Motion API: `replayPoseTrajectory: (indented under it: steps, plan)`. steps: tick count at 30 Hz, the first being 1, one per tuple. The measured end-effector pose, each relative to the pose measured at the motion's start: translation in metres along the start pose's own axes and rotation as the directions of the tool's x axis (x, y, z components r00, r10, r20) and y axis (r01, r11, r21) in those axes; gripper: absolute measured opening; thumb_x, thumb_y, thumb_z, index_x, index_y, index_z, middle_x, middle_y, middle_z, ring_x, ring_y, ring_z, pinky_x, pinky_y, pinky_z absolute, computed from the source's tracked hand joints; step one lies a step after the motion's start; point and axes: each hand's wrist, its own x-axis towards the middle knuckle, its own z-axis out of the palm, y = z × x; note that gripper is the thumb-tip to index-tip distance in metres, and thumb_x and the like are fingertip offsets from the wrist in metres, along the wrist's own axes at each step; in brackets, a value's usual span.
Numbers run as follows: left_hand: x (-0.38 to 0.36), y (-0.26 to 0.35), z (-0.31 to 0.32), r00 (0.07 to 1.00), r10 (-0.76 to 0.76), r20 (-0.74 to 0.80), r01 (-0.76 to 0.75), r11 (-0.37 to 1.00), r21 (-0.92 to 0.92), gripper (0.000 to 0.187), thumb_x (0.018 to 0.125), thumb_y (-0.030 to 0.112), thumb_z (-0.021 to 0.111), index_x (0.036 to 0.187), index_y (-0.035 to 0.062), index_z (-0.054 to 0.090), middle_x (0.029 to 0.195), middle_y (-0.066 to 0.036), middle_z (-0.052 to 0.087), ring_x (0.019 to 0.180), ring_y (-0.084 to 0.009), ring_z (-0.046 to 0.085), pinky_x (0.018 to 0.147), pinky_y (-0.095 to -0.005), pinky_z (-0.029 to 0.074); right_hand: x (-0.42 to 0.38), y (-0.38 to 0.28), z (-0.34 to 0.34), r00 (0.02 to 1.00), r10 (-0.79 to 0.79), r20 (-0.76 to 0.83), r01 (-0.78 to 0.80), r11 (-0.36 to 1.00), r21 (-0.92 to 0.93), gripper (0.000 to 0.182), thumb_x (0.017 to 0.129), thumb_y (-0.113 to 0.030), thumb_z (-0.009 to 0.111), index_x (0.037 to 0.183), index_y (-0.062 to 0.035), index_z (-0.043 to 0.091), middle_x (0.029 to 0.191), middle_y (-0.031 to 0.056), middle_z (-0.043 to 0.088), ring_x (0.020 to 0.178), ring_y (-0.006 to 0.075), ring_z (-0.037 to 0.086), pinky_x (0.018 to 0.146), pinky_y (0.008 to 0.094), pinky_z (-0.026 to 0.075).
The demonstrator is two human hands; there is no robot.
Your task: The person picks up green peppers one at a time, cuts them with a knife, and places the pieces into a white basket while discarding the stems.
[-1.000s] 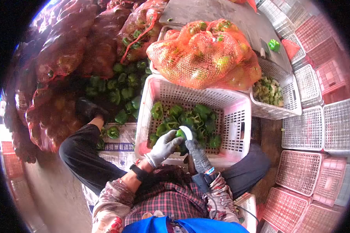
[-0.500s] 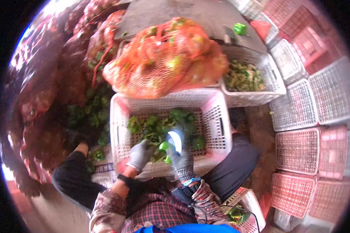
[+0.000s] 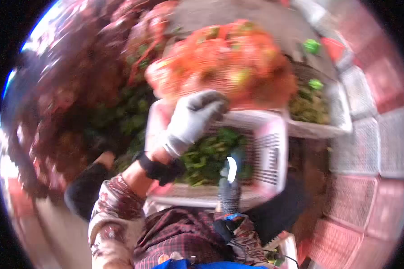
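My left hand (image 3: 194, 120), in a pale glove, is raised over the far left part of a white-and-pink crate (image 3: 270, 154). Its fingers are loosely bent and blurred, with nothing visible in them. Lower down, over the crate's near right part, my right hand (image 3: 229, 193) wears a darker grey glove and is closed on a small knife (image 3: 231, 169) with a bright curved blade. Green peppers (image 3: 206, 154) lie inside the crate. A separate green pepper (image 3: 315, 84) shows over the crate of pale green pieces (image 3: 309, 107) at the right.
Behind the crate rests an orange net sack (image 3: 224, 67) of peppers. More sacks (image 3: 63, 94) and loose peppers (image 3: 128, 112) are at the left. Stacked crates (image 3: 352, 193) line the right side. Another pepper (image 3: 311, 46) lies on the grey surface beyond.
My left hand has risen from the peppers toward the net sack. The green pepper between my hands is gone from there, and one now shows over the right crate. The view has shifted.
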Motion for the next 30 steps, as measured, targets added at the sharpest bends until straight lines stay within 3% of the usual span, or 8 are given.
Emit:
replayPoseTrajectory:
  steps: [3,7,9,12,17,19,23,30]
  plan:
    - [-0.047,-0.043,-0.139,0.872,-0.097,-0.48,0.101,0.995,-0.017,0.015,0.087,0.008,0.056,0.099,0.0031,0.064,0.076,0.0,0.061,0.063,-0.0088,0.055,0.061,-0.0225,0.046,-0.009,0.018,0.014,0.981,-0.021,0.195,-0.018,0.981,0.192,0.025,0.091,-0.018,0.052,0.112,-0.0039,0.059,0.098,0.0068,0.066,0.092,0.0192,0.061,0.084,0.0314,0.047]
    - [-0.154,-0.184,-0.289,0.762,-0.275,-0.586,0.421,0.898,0.127,0.02,0.086,0.014,0.056,0.102,0.0049,0.063,0.086,-0.006,0.066,0.074,-0.0193,0.061,0.068,-0.0307,0.05,-0.001,0.005,0.023,0.9,0.116,0.42,-0.237,0.939,0.249,0.022,0.092,-0.013,0.054,0.11,-0.0012,0.059,0.097,0.0046,0.063,0.089,0.0147,0.059,0.082,0.0292,0.047]
    - [-0.186,-0.227,-0.301,0.701,-0.522,-0.485,0.649,0.186,0.738,0.034,0.084,0.025,0.055,0.113,0.0082,0.06,0.104,-0.018,0.065,0.097,-0.0319,0.062,0.082,-0.0389,0.049,0.003,0.007,0.027,0.87,0.123,0.478,-0.277,0.924,0.265,0.021,0.092,-0.01,0.055,0.11,-0.0006,0.058,0.096,0.0039,0.063,0.089,0.0127,0.059,0.082,0.0285,0.047]
    - [-0.209,-0.281,-0.277,0.504,-0.532,-0.68,0.812,0.025,0.583,0.053,0.08,0.036,0.057,0.127,0.0135,0.051,0.126,-0.021,0.053,0.113,-0.0359,0.054,0.091,-0.0431,0.045,0.004,0.003,0.032,0.813,0.327,0.482,-0.472,0.854,0.217,0.026,0.091,-0.006,0.056,0.116,-0.0012,0.055,0.097,0.0067,0.062,0.089,0.0133,0.06,0.075,0.0268,0.051]
    - [-0.201,-0.286,-0.265,0.435,-0.412,-0.801,0.885,0.03,0.465,0.073,0.071,0.031,0.069,0.135,0.0146,0.039,0.127,-0.025,0.05,0.109,-0.0384,0.055,0.091,-0.0428,0.045,0.007,-0.016,0.036,0.72,0.518,0.462,-0.575,0.818,-0.022,0.032,0.092,-0.012,0.054,0.121,0.0003,0.053,0.105,0.0102,0.061,0.092,0.0151,0.06,0.078,0.029,0.05]
    - [-0.209,-0.289,-0.275,0.599,-0.37,-0.71,0.788,0.429,0.441,0.074,0.068,0.022,0.074,0.132,0.0116,0.039,0.117,-0.022,0.055,0.102,-0.0334,0.058,0.086,-0.0391,0.047,0.009,0.01,0.038,0.765,0.396,0.508,-0.535,0.83,0.157,0.032,0.093,-0.016,0.054,0.121,0.0007,0.054,0.105,0.0105,0.062,0.09,0.0154,0.061,0.077,0.0282,0.05]
    - [-0.187,-0.285,-0.26,0.422,-0.479,-0.769,0.49,0.835,-0.251,0.069,0.065,0.007,0.077,0.125,0.006,0.042,0.103,-0.008,0.058,0.09,-0.018,0.058,0.078,-0.0296,0.049,0.007,-0.059,0.066,0.851,0.235,0.47,-0.282,0.959,0.032,0.035,0.089,-0.009,0.058,0.122,-0.0016,0.053,0.095,0.0072,0.064,0.078,0.0101,0.062,0.048,0.0177,0.045]
    - [-0.16,-0.058,-0.155,0.904,0.103,-0.414,0.27,0.612,0.743,0.088,0.06,0.013,0.077,0.136,0.0054,0.032,0.122,-0.021,0.048,0.108,-0.036,0.052,0.092,-0.0387,0.044,0.016,-0.09,0.136,0.66,-0.227,0.717,0.075,0.969,0.237,0.064,0.081,-0.02,0.069,0.133,-0.0035,0.036,0.102,0.013,0.062,0.081,0.0189,0.061,0.071,0.0297,0.048]
